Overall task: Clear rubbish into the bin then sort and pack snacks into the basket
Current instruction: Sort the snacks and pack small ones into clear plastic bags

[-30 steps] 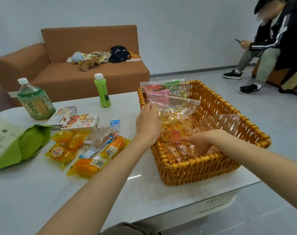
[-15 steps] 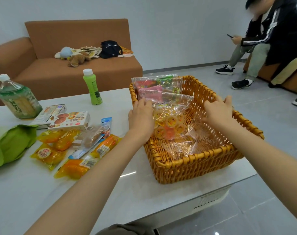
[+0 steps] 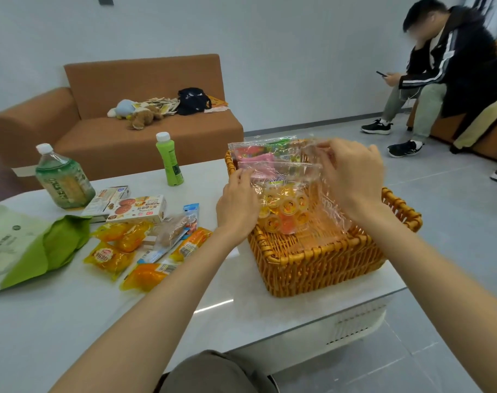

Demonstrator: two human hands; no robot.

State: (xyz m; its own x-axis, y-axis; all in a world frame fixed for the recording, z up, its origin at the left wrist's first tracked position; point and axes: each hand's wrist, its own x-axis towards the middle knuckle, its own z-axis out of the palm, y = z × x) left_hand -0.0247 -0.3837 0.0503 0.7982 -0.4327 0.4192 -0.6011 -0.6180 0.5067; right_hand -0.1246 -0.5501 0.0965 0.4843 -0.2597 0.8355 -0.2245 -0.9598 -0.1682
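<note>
— What are the hands up to?
— The right hand (image 3: pixel 352 177) is raised over the wicker basket (image 3: pixel 326 265). Its fingers pinch the top of a clear bag (image 3: pixel 331 212) that hangs down inside. The left hand (image 3: pixel 237 202) grips the left edge of the jelly-cup bag (image 3: pixel 284 205), which stands against the basket's left wall.
— Anything else in there?
— A sweets bag (image 3: pixel 258 154) with pink and green packs stands upright at the far end.
— And the rest of the snacks?
— They're on the white table (image 3: pixel 71 321), left of the basket: orange snack packets (image 3: pixel 108 256), a biscuit box (image 3: pixel 138 209), a slim green bottle (image 3: pixel 170 161), a big tea bottle (image 3: pixel 61 180) and a green bag (image 3: pixel 43 248).
— Behind that?
— A brown sofa (image 3: pixel 145 80), and a seated person (image 3: pixel 445 66) holding a phone on the right.
</note>
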